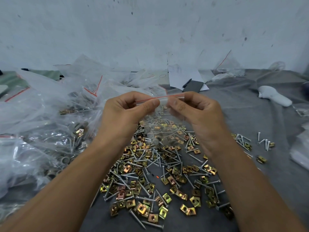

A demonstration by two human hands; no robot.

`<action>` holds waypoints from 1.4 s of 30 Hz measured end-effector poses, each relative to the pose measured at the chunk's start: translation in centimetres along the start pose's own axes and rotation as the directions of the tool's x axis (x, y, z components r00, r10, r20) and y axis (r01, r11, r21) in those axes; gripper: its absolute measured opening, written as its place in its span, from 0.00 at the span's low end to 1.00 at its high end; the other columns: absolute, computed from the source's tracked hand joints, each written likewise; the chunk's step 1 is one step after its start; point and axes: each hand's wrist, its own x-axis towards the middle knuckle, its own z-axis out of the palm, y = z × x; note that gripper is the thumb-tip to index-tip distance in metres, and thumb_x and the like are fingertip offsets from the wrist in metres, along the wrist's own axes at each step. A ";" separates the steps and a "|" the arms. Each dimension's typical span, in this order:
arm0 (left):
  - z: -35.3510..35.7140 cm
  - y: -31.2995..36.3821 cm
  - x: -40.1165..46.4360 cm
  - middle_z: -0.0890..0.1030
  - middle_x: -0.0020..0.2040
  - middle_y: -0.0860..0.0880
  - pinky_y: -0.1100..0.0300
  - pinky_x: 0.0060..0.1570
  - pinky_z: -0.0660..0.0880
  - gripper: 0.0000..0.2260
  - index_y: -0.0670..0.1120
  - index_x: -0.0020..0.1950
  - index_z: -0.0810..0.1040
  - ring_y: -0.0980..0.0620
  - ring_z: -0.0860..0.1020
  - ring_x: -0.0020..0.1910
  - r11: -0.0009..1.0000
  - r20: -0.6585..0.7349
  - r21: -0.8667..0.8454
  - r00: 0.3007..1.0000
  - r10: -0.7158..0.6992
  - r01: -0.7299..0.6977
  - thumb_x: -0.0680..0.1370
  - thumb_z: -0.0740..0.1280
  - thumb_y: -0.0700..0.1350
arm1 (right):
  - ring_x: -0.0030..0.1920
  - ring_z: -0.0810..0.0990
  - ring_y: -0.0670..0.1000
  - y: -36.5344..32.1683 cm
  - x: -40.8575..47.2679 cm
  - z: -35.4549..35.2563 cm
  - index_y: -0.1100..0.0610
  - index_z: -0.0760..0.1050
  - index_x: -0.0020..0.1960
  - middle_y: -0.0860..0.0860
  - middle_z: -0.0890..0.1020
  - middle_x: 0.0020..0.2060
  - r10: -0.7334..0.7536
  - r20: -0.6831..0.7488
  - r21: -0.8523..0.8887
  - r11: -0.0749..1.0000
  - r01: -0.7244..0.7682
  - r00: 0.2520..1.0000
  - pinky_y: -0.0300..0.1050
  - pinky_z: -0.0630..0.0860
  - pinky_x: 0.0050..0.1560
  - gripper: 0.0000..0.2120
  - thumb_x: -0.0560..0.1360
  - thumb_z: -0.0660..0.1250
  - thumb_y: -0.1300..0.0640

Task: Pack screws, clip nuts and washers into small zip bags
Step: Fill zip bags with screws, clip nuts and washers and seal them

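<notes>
Left hand [124, 111], right hand [199, 111] pinch zip bag [161, 114] top, grip tight.

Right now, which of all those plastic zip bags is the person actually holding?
The small zip bag pinched at its red-lined top between the left hand and right hand, above the loose screws and clip nuts. The other bags lie piled at left.
</notes>
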 end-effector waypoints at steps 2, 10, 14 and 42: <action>0.1 -0.1 0.0 0.87 0.38 0.46 0.65 0.40 0.78 0.08 0.45 0.45 0.88 0.53 0.83 0.38 1.000 -0.002 -0.005 1.000 -0.014 0.014 0.69 0.79 0.48 | 0.46 0.87 0.52 -0.1 0.0 0.1 0.58 0.87 0.51 0.57 0.88 0.46 -0.003 -0.019 0.006 1.000 0.003 1.000 0.41 0.82 0.50 0.12 0.69 0.78 0.55; -0.1 0.1 0.1 0.89 0.42 0.47 0.65 0.40 0.78 0.09 0.48 0.46 0.90 0.55 0.84 0.39 1.000 0.031 -0.019 1.000 -0.006 0.006 0.68 0.81 0.48 | 0.46 0.87 0.52 -0.2 -0.1 0.3 0.57 0.87 0.48 0.56 0.88 0.44 -0.023 -0.022 -0.024 0.999 0.022 1.000 0.41 0.82 0.52 0.12 0.67 0.79 0.54; 0.0 0.0 0.2 0.88 0.40 0.47 0.65 0.40 0.78 0.08 0.48 0.44 0.90 0.54 0.84 0.39 1.000 0.013 0.005 1.000 -0.010 0.010 0.68 0.80 0.49 | 0.48 0.87 0.52 -0.1 -0.1 0.2 0.57 0.87 0.49 0.56 0.88 0.46 -0.025 0.000 -0.030 0.999 0.025 1.000 0.42 0.82 0.52 0.12 0.68 0.79 0.54; 0.1 0.2 0.1 0.87 0.41 0.45 0.63 0.41 0.79 0.10 0.46 0.43 0.89 0.54 0.82 0.39 0.997 -0.034 -0.044 0.997 -0.062 0.061 0.65 0.80 0.49 | 0.46 0.87 0.52 0.8 0.3 0.4 0.58 0.85 0.52 0.56 0.88 0.44 -0.143 -0.027 -0.057 0.988 0.142 0.989 0.40 0.82 0.51 0.04 0.78 0.74 0.61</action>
